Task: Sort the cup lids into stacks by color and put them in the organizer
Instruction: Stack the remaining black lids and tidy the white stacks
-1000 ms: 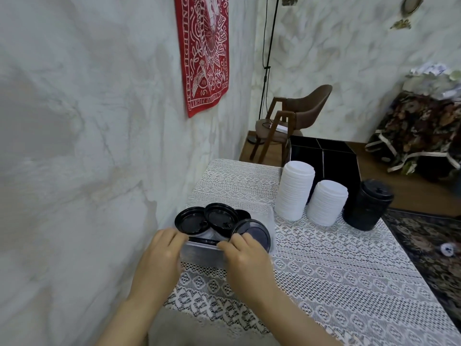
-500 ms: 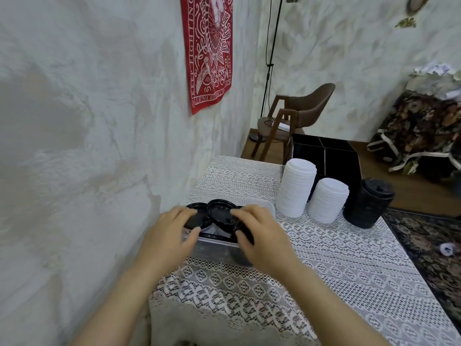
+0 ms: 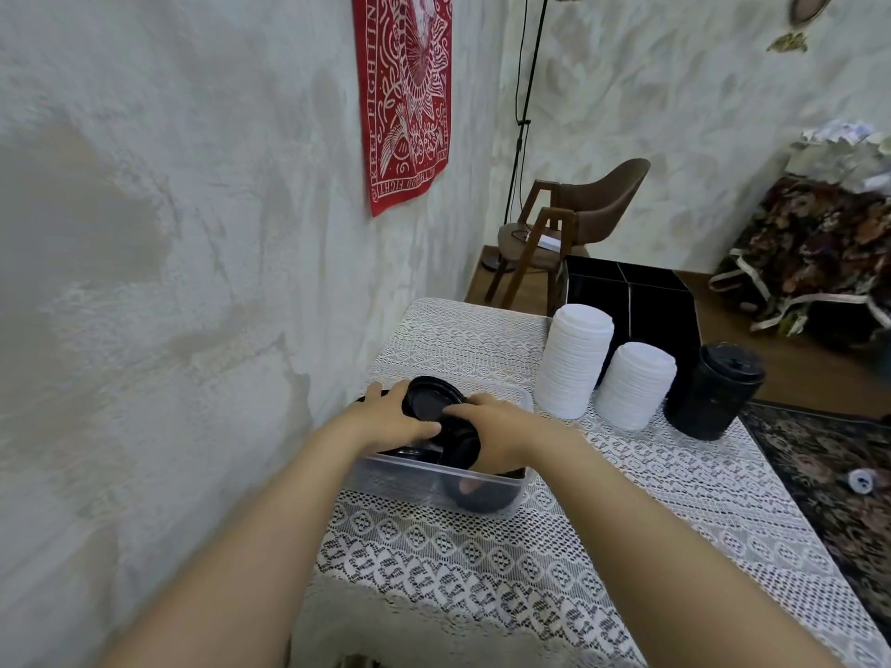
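Black lids (image 3: pixel 429 405) sit in the clear tub (image 3: pixel 414 479) at the left edge of the surface (image 3: pixel 578 523), beside the wall (image 3: pixel 193 282). Head view: the left grip (image 3: pixel 385 421) clasps the top one's rim, and the right grip (image 3: pixel 501 436) curls round a bunch standing on edge inside. The top one lies nearly flat, face up; being round, it has no long axis. It seems best to nest the rims square before lifting, then join them to the black stack (image 3: pixel 711 392) by the organizer (image 3: pixel 631 301).

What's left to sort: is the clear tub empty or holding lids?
Not empty: black lids lie in the clear tub, gripped by the left hand and right hand.
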